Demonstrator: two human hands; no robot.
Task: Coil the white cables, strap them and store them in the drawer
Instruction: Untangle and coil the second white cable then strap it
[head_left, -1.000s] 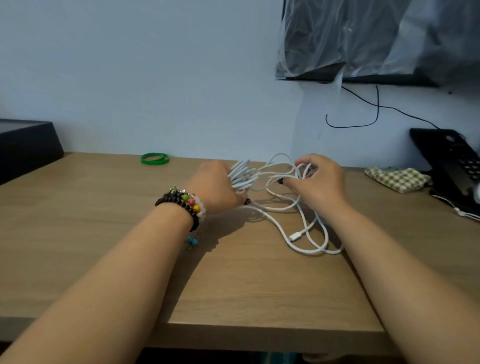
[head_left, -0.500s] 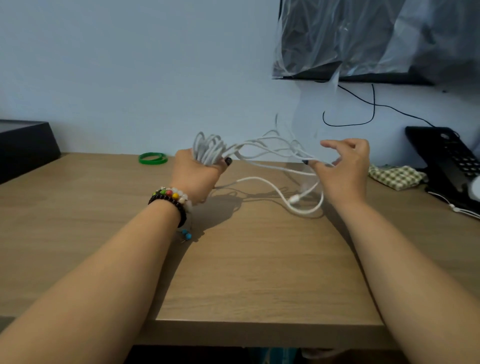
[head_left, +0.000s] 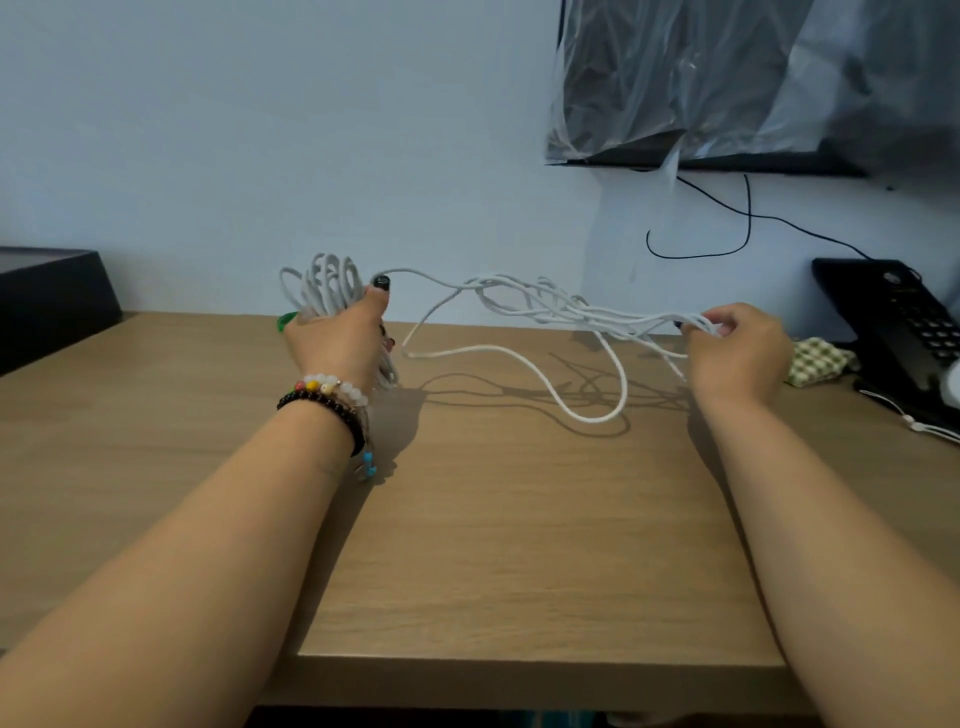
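Note:
My left hand (head_left: 337, 343) grips a bundle of coiled white cable (head_left: 327, 280), held upright above the wooden desk (head_left: 493, 545). From that coil several loose white cable strands (head_left: 545, 306) stretch to the right in a tangle. My right hand (head_left: 737, 348) pinches the far ends of those strands at its fingertips. One long loop (head_left: 587, 410) sags down and touches the desk between my hands. No drawer and no strap are in view.
A green ring (head_left: 283, 322) lies behind my left hand. A dark box (head_left: 47, 296) stands at the far left. At the right are a checked cloth (head_left: 815, 361), a black telephone (head_left: 904, 322) and a thin white cord (head_left: 914, 423). A plastic-covered screen (head_left: 753, 83) hangs on the wall.
Both hands rose off the desk and moved apart. The left carried the coil up and left, the right pulled the loose strands out to the right, stretching the tangle.

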